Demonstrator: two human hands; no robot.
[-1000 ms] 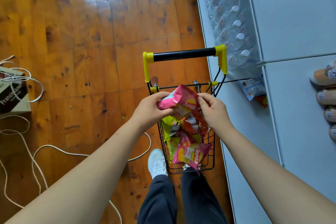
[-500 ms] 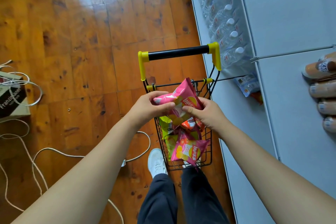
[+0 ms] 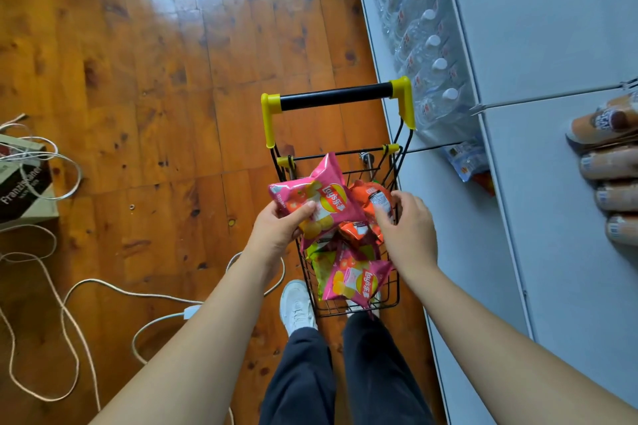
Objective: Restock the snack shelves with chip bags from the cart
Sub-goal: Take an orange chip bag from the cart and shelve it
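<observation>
A small black wire cart with a yellow-and-black handle stands on the wooden floor in front of my legs. My left hand grips a pink Lay's chip bag by its lower left edge, lifted above the cart. My right hand has its fingers curled on an orange chip bag at the cart's right side. Lower in the cart lie another pink bag and a green bag, partly covered.
White shelving runs along the right, close to the cart. It holds a pack of water bottles, a blue packet and tan rolled packages. A cardboard box and loose white cables lie on the floor at left.
My right hand has let go of the pink bag and moved right onto the orange bag. My left hand alone now holds the pink bag, turned more face-up.
</observation>
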